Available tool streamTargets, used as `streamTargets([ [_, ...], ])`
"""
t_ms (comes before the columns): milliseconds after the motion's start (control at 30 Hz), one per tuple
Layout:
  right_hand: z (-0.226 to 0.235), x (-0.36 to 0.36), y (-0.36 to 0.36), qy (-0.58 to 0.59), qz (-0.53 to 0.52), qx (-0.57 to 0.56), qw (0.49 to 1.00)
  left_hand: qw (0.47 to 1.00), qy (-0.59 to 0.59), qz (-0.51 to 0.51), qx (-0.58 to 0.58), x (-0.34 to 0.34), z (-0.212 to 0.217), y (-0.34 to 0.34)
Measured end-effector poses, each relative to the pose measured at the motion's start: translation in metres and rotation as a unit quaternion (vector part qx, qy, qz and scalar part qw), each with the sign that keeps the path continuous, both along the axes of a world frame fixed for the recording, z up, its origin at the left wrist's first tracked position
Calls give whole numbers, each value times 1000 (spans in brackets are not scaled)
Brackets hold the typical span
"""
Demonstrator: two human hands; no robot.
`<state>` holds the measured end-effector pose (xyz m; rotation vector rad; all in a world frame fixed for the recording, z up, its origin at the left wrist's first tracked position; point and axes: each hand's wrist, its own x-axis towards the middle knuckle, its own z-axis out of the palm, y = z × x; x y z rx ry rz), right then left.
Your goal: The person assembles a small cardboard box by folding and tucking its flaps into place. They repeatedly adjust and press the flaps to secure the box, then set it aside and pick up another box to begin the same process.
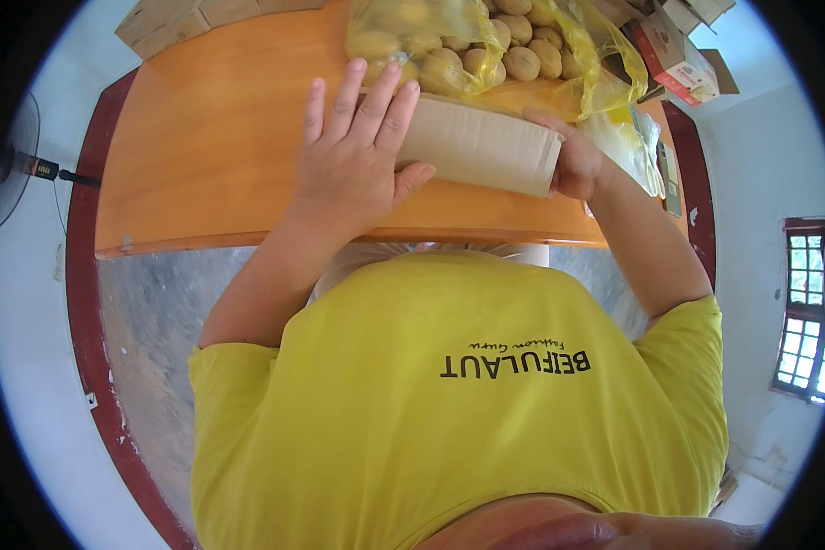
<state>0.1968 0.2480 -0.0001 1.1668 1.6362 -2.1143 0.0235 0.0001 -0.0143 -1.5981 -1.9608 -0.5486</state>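
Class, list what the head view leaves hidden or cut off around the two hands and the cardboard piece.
- Right hand: fingers hidden behind the end of the cardboard piece.
- Cardboard piece: its left end is covered by the left hand.
- Yellow bag of round brown produce: cut off by the top edge.
- Table: near edge partly hidden by the yellow shirt.

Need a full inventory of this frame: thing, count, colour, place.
cardboard piece: one, brown, flat on the table under both hands
plastic bag: one, clear yellow, far side of table, open
round fruit: many, tan, inside the bag
table: one, orange wood
cardboard boxes: several, brown, far left
printed carton: one, red and white, far right
fan: one, far left
window: one, right wall
left hand: pressed flat on the cardboard
right hand: gripping the cardboard's right end
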Motion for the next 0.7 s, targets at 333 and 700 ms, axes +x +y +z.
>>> streamTargets([
  [333,1,-1,10,21,55,0,998,994,-14,-75,-73,35,22,42],
  [700,5,7,-5,40,29,16,999,988,30,-142,-59,75,14,68],
])
